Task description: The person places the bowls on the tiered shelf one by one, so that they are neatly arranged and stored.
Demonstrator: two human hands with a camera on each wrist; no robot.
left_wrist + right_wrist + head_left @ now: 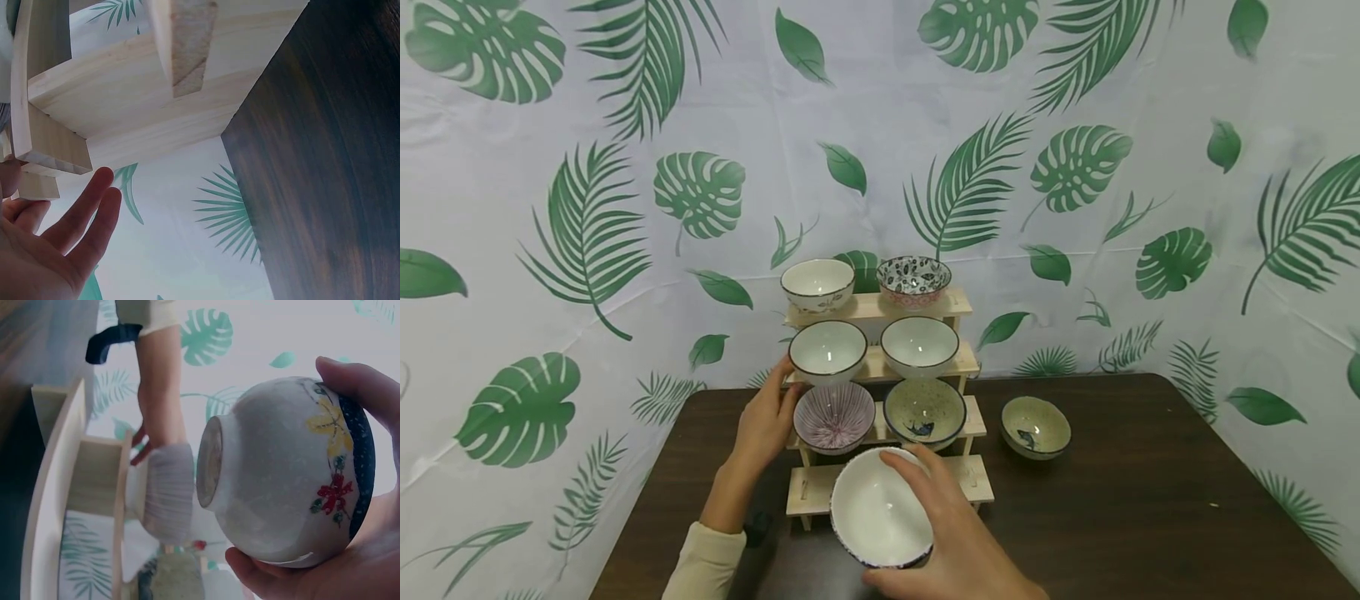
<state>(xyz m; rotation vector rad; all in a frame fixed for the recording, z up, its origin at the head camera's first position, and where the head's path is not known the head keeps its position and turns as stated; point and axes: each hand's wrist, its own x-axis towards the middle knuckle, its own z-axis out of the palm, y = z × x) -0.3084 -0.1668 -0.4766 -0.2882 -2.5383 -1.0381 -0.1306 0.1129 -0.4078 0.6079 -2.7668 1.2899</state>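
My right hand (955, 529) holds a white bowl (880, 510) over the lowest step of the wooden tiered stand (811, 490), thumb and fingers spread across it at the rim. The right wrist view shows the bowl's outside, with a dark blue rim band, a yellow flower and a red flower (335, 495). My left hand (765, 427) is at the stand's left side, beside a purple-striped bowl (835, 417) on the second-lowest step. In the left wrist view, its fingers (78, 215) reach out straight near a step's end.
A speckled green bowl (925, 410) sits right of the striped one. Two white bowls (827, 350) occupy the step above; two patterned bowls (914, 279) stand on top. Another green bowl (1036, 427) rests on the dark table (1120, 500). Behind hangs a leaf-print cloth (880, 125).
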